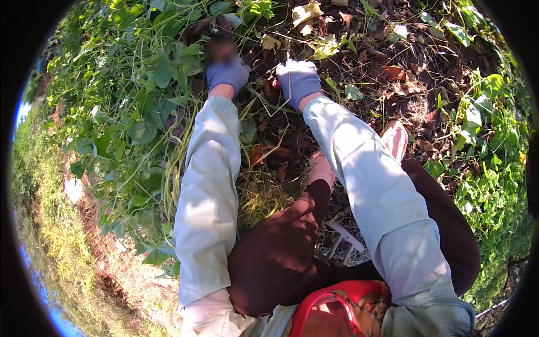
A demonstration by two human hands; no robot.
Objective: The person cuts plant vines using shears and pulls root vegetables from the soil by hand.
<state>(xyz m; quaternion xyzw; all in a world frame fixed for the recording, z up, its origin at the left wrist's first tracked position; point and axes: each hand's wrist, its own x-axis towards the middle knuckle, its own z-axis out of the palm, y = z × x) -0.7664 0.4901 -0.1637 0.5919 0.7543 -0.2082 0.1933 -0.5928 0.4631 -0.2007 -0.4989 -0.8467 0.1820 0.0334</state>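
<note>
My left hand (228, 76), in a blue-grey glove, reaches down at the edge of leafy green vines (162, 71). A blurred patch covers the area at its fingertips, so what it holds, if anything, is hidden. Just beyond it lie dark brown lumps (198, 29), too unclear to name. To the right, my right hand (298, 82), gloved alike, has its fingers curled down over soil and dry leaf litter (362, 71). A thin, pale bent stem (278, 110) runs across that glove, and a small red spot shows beside it. Its grip is hidden from above.
Pink shoes (396, 141) stand on the littered ground below my hands. A small wooden stool (347, 238) shows between my dark-trousered legs. More vines (484, 139) grow at the right, and long trailing stems (170, 181) lie beside my left sleeve (208, 181).
</note>
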